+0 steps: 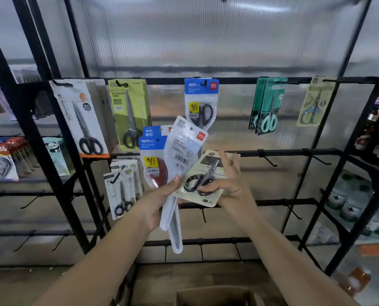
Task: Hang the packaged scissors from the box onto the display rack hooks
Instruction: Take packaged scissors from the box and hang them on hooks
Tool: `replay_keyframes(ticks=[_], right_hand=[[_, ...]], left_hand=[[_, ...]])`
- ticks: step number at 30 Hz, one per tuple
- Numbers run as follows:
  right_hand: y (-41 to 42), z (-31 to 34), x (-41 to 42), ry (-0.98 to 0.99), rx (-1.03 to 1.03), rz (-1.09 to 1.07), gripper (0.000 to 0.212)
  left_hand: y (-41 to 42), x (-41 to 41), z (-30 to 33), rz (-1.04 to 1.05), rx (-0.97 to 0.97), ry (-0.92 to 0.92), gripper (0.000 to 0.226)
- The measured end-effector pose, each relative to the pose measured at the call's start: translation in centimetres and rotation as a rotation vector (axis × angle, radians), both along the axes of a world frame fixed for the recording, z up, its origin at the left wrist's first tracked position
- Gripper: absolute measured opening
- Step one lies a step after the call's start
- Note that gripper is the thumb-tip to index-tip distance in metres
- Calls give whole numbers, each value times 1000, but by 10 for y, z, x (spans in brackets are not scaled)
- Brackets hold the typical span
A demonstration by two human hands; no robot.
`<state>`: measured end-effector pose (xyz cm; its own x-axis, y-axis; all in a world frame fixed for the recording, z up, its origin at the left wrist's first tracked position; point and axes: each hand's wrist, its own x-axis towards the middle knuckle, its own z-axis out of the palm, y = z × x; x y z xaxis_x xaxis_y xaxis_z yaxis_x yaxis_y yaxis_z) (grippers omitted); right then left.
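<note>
Box [213, 294]: open cardboard, right below you, under your arms.
Left hand [162, 195]: your fingers curl round a fan of packs [179, 155], thumb pressed on the clear one.
Right hand [228, 186]: you pinch a beige scissors card [206, 180], fingers partly spread behind it.
Rack [228, 80]: scissors packs hang along your top rail; blue-headed pack [200, 100] just above your hands.
</note>
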<state>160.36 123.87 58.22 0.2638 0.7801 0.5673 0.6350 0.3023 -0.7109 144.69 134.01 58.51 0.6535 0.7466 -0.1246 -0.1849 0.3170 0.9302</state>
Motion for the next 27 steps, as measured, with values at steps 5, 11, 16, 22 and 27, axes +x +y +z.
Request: replay_keyframes(ticks=[5,11,16,22,27], right_hand=[[6,-16,-10,-109,121,-171,56],[0,-2,-22,960,-75,-23,51],[18,-6,-50,809,-294,153,56],[48,-16,-74,840,-225,138,68],[57,-21,-69,802,-221,33,67]], left_hand=[[3,-6,-7,48,-88,-4,46],[0,-21,-22,146,-105,-20,46],[7,-42,-38,119,-114,-59,52],[31,-85,-46,198,-63,-42,18],[59,-119,-53,251,-54,-32,32]])
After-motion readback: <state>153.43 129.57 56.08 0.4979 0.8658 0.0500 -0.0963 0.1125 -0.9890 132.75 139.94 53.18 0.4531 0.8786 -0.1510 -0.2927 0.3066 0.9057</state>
